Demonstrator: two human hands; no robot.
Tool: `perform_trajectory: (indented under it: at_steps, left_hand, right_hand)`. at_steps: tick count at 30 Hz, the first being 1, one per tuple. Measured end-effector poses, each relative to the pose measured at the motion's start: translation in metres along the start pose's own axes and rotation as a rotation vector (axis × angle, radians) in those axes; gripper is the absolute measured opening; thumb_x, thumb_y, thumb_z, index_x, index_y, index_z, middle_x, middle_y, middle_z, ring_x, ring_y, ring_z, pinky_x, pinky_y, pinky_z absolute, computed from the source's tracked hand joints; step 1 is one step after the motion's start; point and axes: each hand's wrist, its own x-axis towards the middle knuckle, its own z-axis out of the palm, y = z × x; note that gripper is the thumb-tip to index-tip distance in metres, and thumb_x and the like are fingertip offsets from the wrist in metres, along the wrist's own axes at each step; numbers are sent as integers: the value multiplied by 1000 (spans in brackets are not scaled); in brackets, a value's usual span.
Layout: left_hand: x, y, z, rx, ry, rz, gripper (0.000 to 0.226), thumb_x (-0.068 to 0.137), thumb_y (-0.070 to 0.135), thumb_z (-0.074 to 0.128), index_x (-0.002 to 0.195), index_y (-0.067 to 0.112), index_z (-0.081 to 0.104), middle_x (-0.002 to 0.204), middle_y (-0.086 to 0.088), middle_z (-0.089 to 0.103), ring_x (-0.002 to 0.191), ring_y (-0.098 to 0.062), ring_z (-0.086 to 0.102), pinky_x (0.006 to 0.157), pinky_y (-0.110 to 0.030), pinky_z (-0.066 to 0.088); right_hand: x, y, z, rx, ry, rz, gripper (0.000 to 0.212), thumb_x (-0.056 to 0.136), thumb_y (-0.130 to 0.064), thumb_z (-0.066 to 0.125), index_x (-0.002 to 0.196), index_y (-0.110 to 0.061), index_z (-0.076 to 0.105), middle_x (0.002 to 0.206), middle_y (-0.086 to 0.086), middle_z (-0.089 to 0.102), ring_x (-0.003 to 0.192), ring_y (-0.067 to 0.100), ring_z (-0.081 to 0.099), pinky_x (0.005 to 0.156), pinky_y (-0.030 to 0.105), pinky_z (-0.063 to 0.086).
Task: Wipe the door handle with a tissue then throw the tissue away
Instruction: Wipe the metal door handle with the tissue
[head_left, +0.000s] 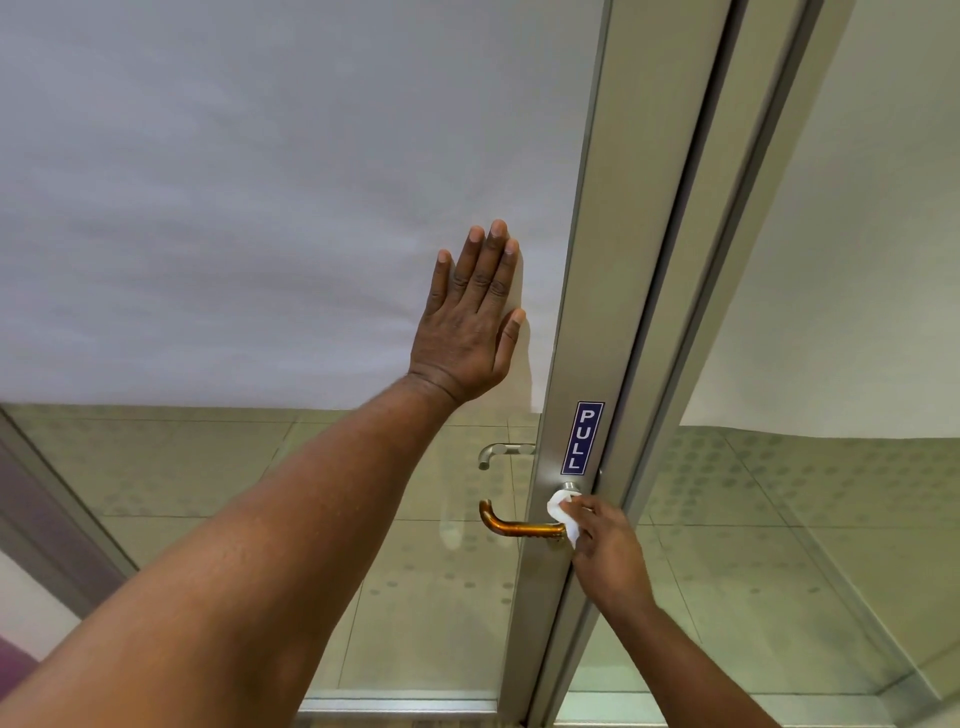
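Your left hand (470, 317) lies flat on the frosted white part of the glass door (260, 208), fingers straight and spread, holding nothing, just left of the grey metal door frame (597, 260). Your right hand (605, 551) is lower and to the right, its fingers closed around a crumpled white tissue (563, 512). The tissue is pressed against the door handle (519, 525) at the end where the handle meets the frame. The handle is a curved bar that runs left from the frame and bends away at its left tip. Just above the tissue, a blue sign reading PULL (583, 438) is fixed upright on the frame. Through the clear lower glass you can see a second, grey handle (501, 453) on the far side.
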Motion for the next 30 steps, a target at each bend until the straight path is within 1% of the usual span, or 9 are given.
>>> perform_trajectory:
  at_steps: [3, 5, 7, 11, 15, 18, 22, 26, 30]
  left_hand:
    - [0, 0, 0, 1, -1, 1, 69, 105, 35, 34, 163, 5, 11, 171, -17, 11, 157, -19, -18, 128, -44, -9]
    - [0, 0, 0, -1, -2, 2, 70, 106, 35, 35, 163, 5, 10, 171, -17, 10, 157, -19, -16, 129, -44, -8]
    - [0, 0, 1, -4, -2, 5, 70, 105, 35, 35, 163, 5, 9, 171, -17, 10, 157, -20, -13, 129, -45, -7]
    - [0, 0, 2, -7, 4, 7, 70, 105, 34, 35, 163, 5, 9, 171, -17, 9, 157, -21, -13, 129, -45, -6]
    - [0, -1, 3, 0, 8, 16, 71, 106, 35, 35, 163, 6, 6, 170, -16, 9, 157, -21, -14, 129, -46, -6]
    - [0, -1, 4, 5, 9, 15, 71, 106, 35, 35, 163, 5, 8, 170, -17, 11, 157, -21, -13, 129, -45, -6]
    - [0, -1, 4, 15, 8, 11, 70, 105, 35, 36, 163, 5, 11, 170, -18, 13, 157, -22, -11, 129, -46, -6]
    - [0, -1, 4, 10, 15, 11, 69, 105, 35, 36, 163, 4, 12, 170, -18, 14, 157, -22, -9, 129, -46, -5]
    - [0, -1, 5, 18, 13, 10, 69, 105, 35, 36, 163, 4, 12, 170, -19, 14, 157, -23, -8, 129, -46, -5]
  right_hand:
    - [8, 4, -11, -197, -96, -161, 39, 89, -2, 67, 120, -24, 75, 126, 1, 70, 110, 27, 61, 92, 42, 51]
    - [14, 4, -17, -294, -134, -254, 39, 86, -5, 68, 118, -28, 74, 122, -1, 71, 102, 27, 62, 85, 41, 50]
    - [18, 3, -20, -427, -171, -321, 42, 82, -9, 73, 118, -32, 71, 119, -3, 68, 99, 24, 61, 80, 37, 45]
    - [22, 0, -22, -557, -199, -357, 40, 77, -24, 82, 114, -34, 72, 118, -2, 66, 104, 23, 61, 84, 39, 46]
    - [24, -4, -18, -645, -243, -393, 35, 77, -34, 83, 110, -32, 73, 120, -4, 66, 108, 21, 61, 88, 39, 45]
    - [23, -5, -16, -672, -251, -400, 32, 77, -38, 82, 108, -32, 74, 119, -6, 67, 110, 20, 61, 90, 39, 46]
    - [19, -7, -14, -667, -263, -384, 37, 75, -41, 84, 109, -32, 75, 116, -6, 67, 108, 18, 62, 87, 37, 48]
    - [15, -13, -10, -632, -246, -336, 35, 75, -43, 84, 107, -31, 77, 111, -7, 67, 103, 16, 61, 84, 34, 48]
    - [14, -19, -5, -602, -227, -318, 34, 82, -42, 77, 114, -31, 74, 113, -5, 66, 105, 17, 58, 88, 35, 43]
